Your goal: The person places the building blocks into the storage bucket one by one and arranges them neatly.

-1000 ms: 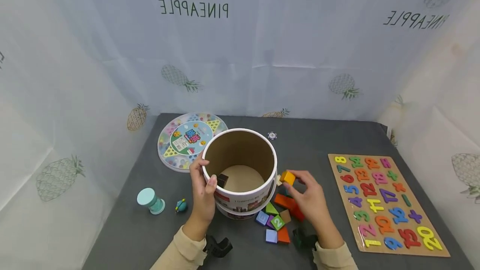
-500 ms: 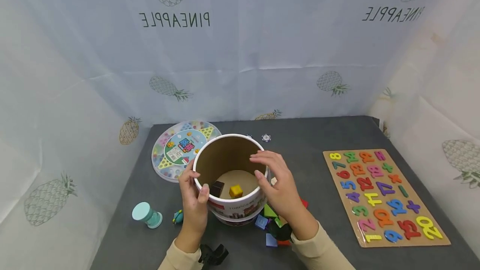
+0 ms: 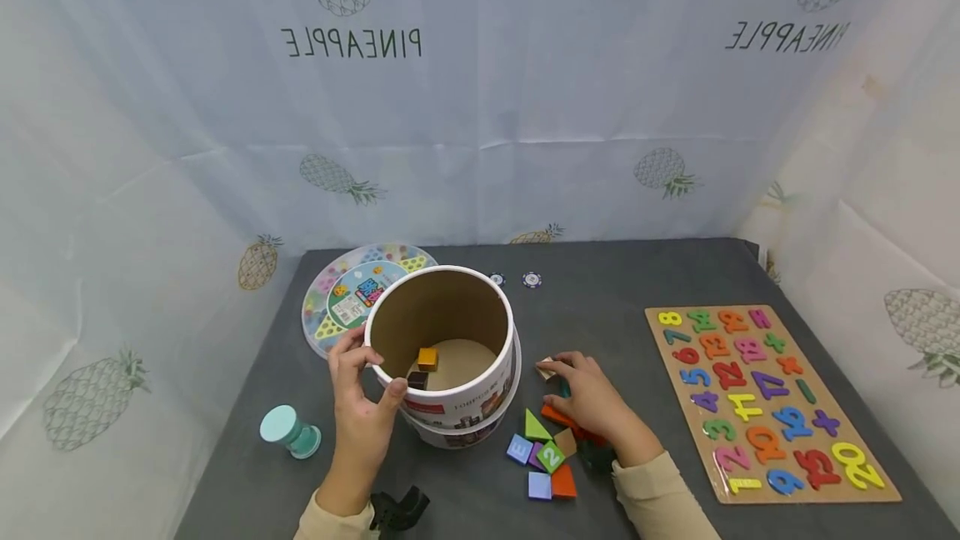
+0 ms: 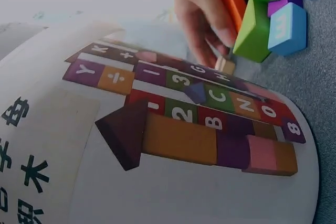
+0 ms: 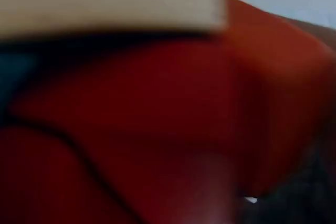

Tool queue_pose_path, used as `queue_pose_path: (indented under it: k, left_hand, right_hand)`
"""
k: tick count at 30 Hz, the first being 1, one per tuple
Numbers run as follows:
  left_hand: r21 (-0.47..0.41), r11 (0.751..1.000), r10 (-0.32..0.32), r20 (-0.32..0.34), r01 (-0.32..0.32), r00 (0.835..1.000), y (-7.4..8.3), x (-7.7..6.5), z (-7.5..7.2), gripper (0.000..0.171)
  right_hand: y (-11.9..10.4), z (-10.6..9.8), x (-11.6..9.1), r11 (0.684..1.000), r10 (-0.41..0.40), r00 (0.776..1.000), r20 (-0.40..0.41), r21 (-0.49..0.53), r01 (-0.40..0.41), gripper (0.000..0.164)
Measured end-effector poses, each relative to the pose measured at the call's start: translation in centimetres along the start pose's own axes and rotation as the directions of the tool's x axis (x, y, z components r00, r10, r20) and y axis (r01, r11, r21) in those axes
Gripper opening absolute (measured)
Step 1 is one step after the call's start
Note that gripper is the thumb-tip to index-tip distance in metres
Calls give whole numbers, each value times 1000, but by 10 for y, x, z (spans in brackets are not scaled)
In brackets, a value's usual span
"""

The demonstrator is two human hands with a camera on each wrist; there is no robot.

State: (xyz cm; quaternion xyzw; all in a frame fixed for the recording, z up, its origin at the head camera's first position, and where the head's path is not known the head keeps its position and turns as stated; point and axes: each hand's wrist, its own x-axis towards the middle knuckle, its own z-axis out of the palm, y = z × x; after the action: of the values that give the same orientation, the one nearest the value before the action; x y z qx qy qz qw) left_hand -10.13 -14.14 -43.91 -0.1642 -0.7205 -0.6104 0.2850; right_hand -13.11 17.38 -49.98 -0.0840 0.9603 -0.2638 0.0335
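Note:
My left hand (image 3: 360, 411) grips the near left rim of a white printed bucket (image 3: 480, 400), thumb over the edge, with the bucket tipped toward me. Inside, a yellow-orange block (image 3: 427, 358) lies against a dark brown block (image 3: 417, 380). To the bucket's right, my right hand (image 3: 592, 402) pinches a small pale wooden block (image 3: 546, 367) at table level. That wooden block (image 4: 226, 65) also shows at the fingertips in the left wrist view. Red blocks (image 5: 131, 98) and an orange block (image 5: 283, 77) fill the blurred right wrist view, close to the camera.
Below the right hand lie a green triangle block (image 3: 536, 426), a blue E block (image 3: 518, 448), a green 2 block (image 3: 551, 457) and others. A number board (image 3: 772, 407) is at right. A round game box (image 3: 322, 307), a turquoise hourglass-shaped piece (image 3: 291, 432) and two chips (image 3: 532, 279) stand around.
The yellow-orange block went from my right hand into the bucket and slid beside the dark block. My right hand returned rightward to the pale wooden block; the left hand shifted the bucket left.

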Motion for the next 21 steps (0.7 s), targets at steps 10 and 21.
queue_pose_path:
  k: [10, 21]
  left_hand:
    - [-183, 983, -30, -66, 17, 997, 1, -5, 14, 38]
    - [-150, 984, -109, -51, 100, 993, 9, -11, 11, 40]
  right_hand:
    - [-5, 10, 5, 996, -48, 996, -74, -85, 41, 26]
    - [-31, -19, -3, 969, -109, 930, -351, 169, 177, 36]
